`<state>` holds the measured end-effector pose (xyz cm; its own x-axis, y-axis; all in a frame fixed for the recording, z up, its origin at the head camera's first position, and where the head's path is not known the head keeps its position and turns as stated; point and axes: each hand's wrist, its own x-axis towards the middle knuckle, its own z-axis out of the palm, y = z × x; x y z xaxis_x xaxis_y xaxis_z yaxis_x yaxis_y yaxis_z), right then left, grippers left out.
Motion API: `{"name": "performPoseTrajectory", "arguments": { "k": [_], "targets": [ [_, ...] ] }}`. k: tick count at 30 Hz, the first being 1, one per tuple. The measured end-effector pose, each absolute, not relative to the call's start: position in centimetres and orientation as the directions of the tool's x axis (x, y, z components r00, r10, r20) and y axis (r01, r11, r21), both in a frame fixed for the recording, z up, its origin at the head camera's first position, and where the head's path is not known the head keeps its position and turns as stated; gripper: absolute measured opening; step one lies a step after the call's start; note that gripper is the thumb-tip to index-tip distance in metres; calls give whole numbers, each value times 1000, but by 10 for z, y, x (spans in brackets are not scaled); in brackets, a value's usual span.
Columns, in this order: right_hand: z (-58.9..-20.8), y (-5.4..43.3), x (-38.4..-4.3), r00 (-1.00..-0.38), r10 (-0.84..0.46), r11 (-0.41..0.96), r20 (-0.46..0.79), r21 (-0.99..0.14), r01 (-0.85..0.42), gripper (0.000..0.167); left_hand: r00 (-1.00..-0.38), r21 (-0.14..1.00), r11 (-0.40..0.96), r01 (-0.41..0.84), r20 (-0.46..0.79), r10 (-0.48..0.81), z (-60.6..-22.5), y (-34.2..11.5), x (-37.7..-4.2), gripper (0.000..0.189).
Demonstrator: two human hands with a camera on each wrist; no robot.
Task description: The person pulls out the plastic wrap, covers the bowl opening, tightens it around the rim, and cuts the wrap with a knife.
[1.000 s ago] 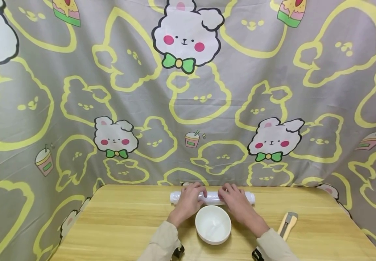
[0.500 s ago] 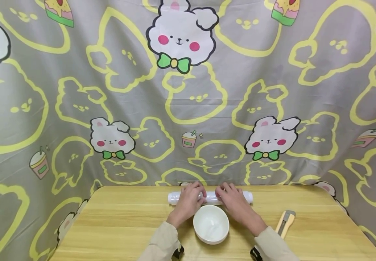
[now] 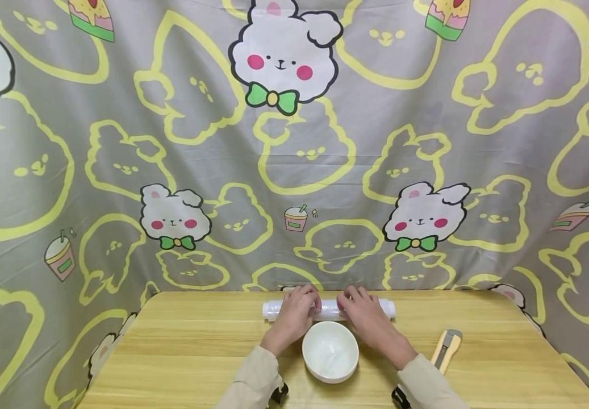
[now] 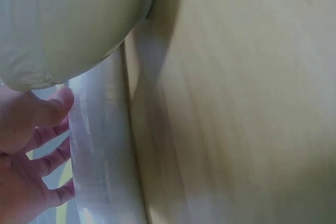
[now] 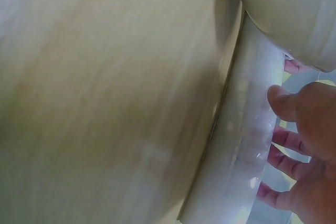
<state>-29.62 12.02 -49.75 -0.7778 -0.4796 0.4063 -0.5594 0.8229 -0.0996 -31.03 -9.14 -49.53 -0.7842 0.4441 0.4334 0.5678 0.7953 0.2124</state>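
Observation:
A white roll of cling film (image 3: 330, 309) lies crosswise near the table's back edge. My left hand (image 3: 295, 316) grips it left of its middle, fingers bent over the far side. Right of the middle, my right hand (image 3: 368, 319) holds it the same way, the two thumbs facing each other. In the left wrist view, the thumb and several fingertips meet the edge of the roll (image 4: 107, 145). The right wrist view has the right thumb (image 5: 283, 103) on the shiny film. A white bowl (image 3: 330, 372) stands upright between the forearms, just in front of the roll.
A yellow and grey utility knife (image 3: 446, 351) lies on the wooden table (image 3: 192, 346), right of the right forearm. A patterned grey curtain (image 3: 314, 170) hangs close behind the table and along both sides.
The head view has shifted slightly. Both hands stay on the roll, with the right fingers and thumb moving a little over the film; the bowl and knife have not moved.

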Motion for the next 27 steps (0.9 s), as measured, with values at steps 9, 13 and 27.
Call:
{"name": "performPoseTrajectory", "arguments": {
  "k": [9,13,27],
  "targets": [
    [-493,121,-295,-780,-491,828,388,-70,-556,24,-788,257,783,567,445,425,-486,-90,-307,13],
    [-490,122,-296,-776,-494,824,391,-74,-562,34,-763,289,752,593,501,409,-487,-91,-308,14],
    [-485,129,-299,-693,-510,766,509,-98,-635,25,-745,391,675,626,557,368,-488,-91,-312,17]
  ]
}}
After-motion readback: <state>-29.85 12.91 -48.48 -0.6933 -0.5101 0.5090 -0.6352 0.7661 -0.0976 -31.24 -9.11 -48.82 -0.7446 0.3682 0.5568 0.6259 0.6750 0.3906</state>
